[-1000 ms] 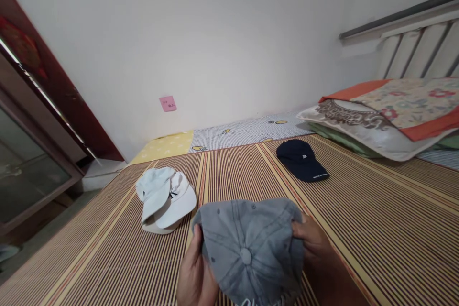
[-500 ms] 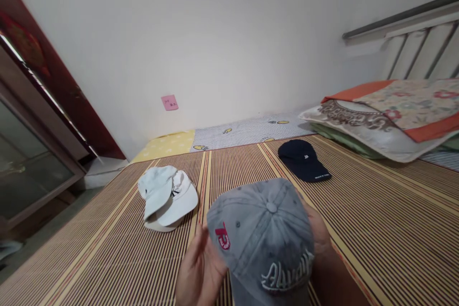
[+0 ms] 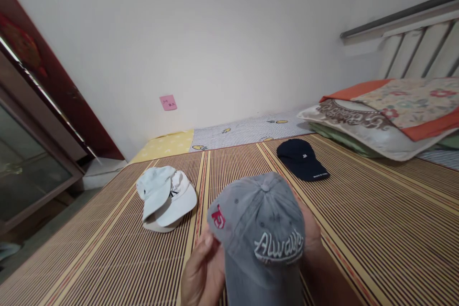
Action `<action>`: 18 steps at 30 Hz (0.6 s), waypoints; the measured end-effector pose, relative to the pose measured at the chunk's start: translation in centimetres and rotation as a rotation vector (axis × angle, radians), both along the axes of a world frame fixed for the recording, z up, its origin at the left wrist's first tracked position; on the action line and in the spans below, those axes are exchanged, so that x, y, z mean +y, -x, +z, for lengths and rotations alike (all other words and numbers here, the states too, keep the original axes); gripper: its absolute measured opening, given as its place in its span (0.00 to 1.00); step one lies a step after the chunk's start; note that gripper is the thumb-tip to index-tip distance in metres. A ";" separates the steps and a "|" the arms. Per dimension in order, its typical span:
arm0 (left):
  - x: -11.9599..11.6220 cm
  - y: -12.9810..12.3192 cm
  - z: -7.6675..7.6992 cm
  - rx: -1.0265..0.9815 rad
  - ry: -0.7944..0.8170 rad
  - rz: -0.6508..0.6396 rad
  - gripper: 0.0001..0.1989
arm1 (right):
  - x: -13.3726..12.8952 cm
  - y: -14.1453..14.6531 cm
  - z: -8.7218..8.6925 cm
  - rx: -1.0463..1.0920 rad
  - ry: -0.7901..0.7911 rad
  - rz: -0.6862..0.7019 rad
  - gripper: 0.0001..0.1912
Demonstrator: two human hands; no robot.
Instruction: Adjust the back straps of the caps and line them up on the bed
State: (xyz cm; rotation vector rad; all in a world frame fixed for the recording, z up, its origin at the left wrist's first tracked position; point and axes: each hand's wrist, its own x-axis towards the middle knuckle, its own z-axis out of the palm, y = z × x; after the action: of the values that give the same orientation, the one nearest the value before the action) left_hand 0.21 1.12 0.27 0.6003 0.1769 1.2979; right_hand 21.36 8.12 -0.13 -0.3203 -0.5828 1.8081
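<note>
In the head view, the gray cap sits between the two hands, crown up, its brim pointing back toward the wearer and its white lettering facing them too. The left hand pinches the cap's left lower edge, thumb at the rim below the pink-red emblem. The right hand is against the opposite side; its fingers are hidden behind the crown, so I cannot tell how they close. Left of the grip and farther away, pale caps overlap on the striped mat. Beyond the right hand lies a navy cap, apart from the gray one; farther right of the grip are pillows.
</note>
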 end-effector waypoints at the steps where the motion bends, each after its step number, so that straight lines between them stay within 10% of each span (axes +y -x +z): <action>1: -0.1 -0.1 0.1 0.029 -0.007 -0.013 0.17 | 0.1 -0.1 0.0 -0.003 0.001 0.010 0.17; 18: 1.2 -0.3 -1.3 0.209 0.168 0.159 0.21 | 0.1 0.8 1.6 -0.028 -0.091 -0.032 0.17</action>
State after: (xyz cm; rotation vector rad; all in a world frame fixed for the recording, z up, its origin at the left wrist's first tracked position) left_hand 0.48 2.33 -1.06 0.5855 0.5100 1.3561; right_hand 20.51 8.21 1.47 -0.2920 -0.6745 1.7431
